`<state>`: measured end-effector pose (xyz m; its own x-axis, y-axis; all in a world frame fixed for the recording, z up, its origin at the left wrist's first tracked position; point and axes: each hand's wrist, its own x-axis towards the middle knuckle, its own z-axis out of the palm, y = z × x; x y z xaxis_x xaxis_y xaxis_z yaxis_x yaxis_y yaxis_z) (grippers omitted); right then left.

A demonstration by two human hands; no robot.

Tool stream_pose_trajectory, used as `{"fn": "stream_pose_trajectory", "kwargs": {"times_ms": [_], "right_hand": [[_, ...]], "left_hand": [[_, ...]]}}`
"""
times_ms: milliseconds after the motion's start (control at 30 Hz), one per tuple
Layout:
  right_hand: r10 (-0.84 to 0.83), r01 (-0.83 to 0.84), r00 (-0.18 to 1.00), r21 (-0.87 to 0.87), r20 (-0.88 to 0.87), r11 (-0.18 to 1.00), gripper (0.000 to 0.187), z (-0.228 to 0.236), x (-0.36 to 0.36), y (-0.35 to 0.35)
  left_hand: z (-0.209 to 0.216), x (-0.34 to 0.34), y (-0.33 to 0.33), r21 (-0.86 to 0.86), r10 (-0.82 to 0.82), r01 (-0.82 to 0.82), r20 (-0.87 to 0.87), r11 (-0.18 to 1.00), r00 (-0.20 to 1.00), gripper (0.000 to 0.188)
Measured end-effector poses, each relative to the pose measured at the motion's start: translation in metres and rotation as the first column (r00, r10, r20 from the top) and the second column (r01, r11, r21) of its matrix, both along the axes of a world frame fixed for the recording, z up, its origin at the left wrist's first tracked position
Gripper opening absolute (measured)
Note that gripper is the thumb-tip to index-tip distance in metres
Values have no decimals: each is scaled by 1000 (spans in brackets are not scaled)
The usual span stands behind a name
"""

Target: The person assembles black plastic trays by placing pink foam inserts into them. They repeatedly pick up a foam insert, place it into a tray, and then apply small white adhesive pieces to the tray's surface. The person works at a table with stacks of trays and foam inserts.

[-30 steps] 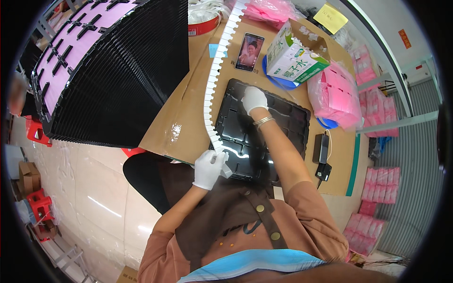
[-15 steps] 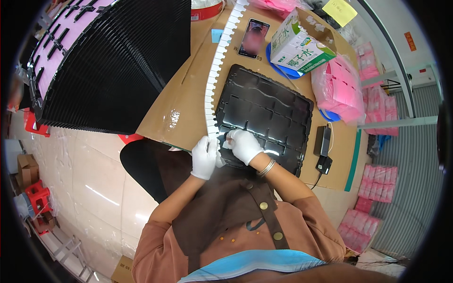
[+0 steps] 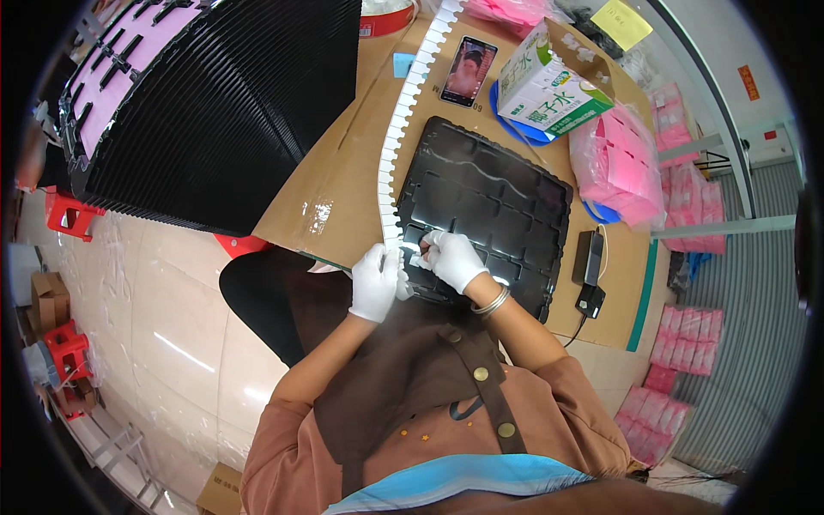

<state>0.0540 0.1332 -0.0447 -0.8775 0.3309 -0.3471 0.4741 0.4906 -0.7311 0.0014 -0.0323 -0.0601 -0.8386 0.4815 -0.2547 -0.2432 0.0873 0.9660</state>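
The near end of a notched white strip is pinched in the left hand, presumably for steadiness, beside a black tray; a small white piece is seemingly clamped by the right hand, near the strip, over the tray
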Motion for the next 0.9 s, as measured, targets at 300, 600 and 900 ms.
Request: {"fn": "stream_pose_trajectory", "kwargs": {"times_ms": [300, 600, 900], "right_hand": [[39, 3, 983, -228, 179, 974, 13, 14, -13, -2], [110, -55, 961, -214, 253, 975, 10, 23, -15, 2], [29, -33, 987, 23, 158, 999, 7, 11, -20, -13]], "left_hand": [[-4, 0, 0, -7, -7, 7, -14, 1000, 1000, 14], [-7, 0, -1, -31, -10, 9, -46, 999, 999, 16], [-1, 1, 2, -51, 28, -34, -110, 998, 994, 20]]}}
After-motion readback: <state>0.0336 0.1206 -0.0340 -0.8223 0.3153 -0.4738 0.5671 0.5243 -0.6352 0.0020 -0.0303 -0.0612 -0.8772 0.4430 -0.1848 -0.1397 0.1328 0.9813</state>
